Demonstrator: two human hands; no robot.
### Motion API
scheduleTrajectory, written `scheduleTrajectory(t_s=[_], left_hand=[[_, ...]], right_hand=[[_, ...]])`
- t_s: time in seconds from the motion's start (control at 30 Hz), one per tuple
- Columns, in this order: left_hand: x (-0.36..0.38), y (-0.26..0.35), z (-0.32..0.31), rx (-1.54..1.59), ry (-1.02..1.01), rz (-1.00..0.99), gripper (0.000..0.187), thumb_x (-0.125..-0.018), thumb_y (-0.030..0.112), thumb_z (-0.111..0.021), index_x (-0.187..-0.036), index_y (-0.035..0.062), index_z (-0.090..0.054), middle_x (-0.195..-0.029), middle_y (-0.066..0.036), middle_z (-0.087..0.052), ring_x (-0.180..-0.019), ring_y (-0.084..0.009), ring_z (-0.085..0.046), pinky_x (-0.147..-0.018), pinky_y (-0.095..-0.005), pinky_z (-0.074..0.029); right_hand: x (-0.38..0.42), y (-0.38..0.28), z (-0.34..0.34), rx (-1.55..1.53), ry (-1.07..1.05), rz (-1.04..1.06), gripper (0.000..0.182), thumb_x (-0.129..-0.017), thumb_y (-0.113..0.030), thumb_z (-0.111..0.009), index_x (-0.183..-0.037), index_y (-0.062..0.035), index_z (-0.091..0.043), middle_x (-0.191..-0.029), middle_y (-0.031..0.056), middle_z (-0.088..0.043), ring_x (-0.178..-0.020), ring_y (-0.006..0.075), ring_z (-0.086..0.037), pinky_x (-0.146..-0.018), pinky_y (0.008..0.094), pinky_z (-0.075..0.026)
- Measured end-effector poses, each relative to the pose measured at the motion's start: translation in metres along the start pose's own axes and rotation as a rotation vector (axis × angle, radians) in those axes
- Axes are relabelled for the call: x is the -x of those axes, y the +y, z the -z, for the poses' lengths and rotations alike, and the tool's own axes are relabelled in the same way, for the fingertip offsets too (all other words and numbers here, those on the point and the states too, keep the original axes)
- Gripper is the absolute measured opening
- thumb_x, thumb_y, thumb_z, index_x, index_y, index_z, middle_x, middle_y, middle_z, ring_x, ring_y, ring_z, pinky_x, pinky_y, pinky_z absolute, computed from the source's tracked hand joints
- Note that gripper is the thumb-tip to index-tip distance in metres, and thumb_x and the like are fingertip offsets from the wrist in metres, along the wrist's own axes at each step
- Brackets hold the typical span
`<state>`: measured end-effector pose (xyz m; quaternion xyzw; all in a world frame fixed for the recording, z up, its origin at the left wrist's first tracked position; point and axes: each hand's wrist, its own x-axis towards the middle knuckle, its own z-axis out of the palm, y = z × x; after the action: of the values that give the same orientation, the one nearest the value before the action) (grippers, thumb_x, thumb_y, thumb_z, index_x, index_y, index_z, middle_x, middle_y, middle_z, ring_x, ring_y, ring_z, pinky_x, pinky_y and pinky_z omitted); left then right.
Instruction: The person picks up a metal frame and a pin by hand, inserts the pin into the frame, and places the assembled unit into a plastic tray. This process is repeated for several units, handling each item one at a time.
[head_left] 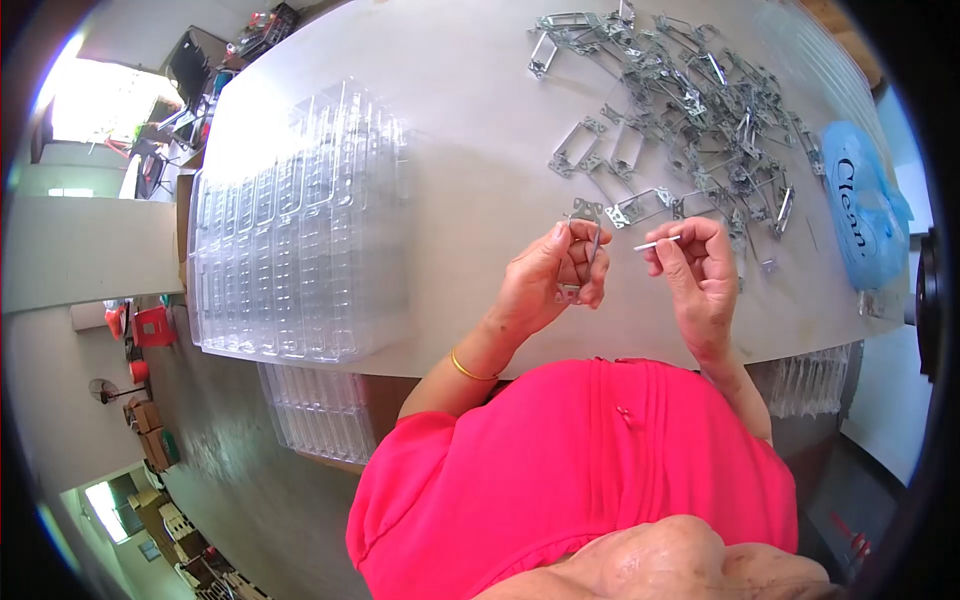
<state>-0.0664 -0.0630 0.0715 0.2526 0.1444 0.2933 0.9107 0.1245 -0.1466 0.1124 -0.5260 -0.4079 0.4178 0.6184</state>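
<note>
My left hand (548, 272), with a gold bangle on its wrist, pinches a small metal bracket (592, 250) upright, with cut-out plates at its ends. Close by on the right, my right hand (697, 272) holds a short, thin white stick (657, 243) between thumb and fingers. The stick points toward the bracket but stays apart from it. Just beyond both hands lies a tangled pile of similar metal brackets (690, 100), some of them loose at its near edge.
Stacked clear plastic trays (300, 230) stand on the left of the white table (465, 200). A blue plastic bag (862, 210) marked "Clean" sits at the right edge. More clear trays (318, 410) are below the table's near left edge.
</note>
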Motion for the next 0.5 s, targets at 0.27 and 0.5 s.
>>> scheduleTrajectory(t_s=[0.27, 0.5], left_hand=[[0.008, 0.003, -0.019, -0.121, 0.001, 0.061, 0.049, -0.111, 0.043, -0.030, -0.121, 0.0008, -0.051, -0.081, -0.009, -0.053, -0.058, -0.0135, -0.041, -0.055, -0.0283, -0.038], [0.015, 0.002, -0.021, -0.298, 0.057, 0.049, 0.050, -0.110, 0.046, -0.031, -0.123, 0.0028, -0.052, -0.080, -0.007, -0.052, -0.057, -0.0118, -0.038, -0.054, -0.0271, -0.034]], right_hand=[[-0.013, 0.008, -0.019, 0.167, -0.104, 0.499, 0.021, -0.094, 0.009, -0.063, -0.109, -0.0008, -0.053, -0.113, 0.0154, -0.064, -0.097, 0.0151, -0.064, -0.087, 0.0284, -0.052], [-0.014, 0.006, -0.025, 0.343, -0.028, 0.592, 0.018, -0.091, 0.007, -0.068, -0.101, -0.0017, -0.057, -0.101, 0.0140, -0.067, -0.091, 0.0192, -0.067, -0.081, 0.0301, -0.055]])
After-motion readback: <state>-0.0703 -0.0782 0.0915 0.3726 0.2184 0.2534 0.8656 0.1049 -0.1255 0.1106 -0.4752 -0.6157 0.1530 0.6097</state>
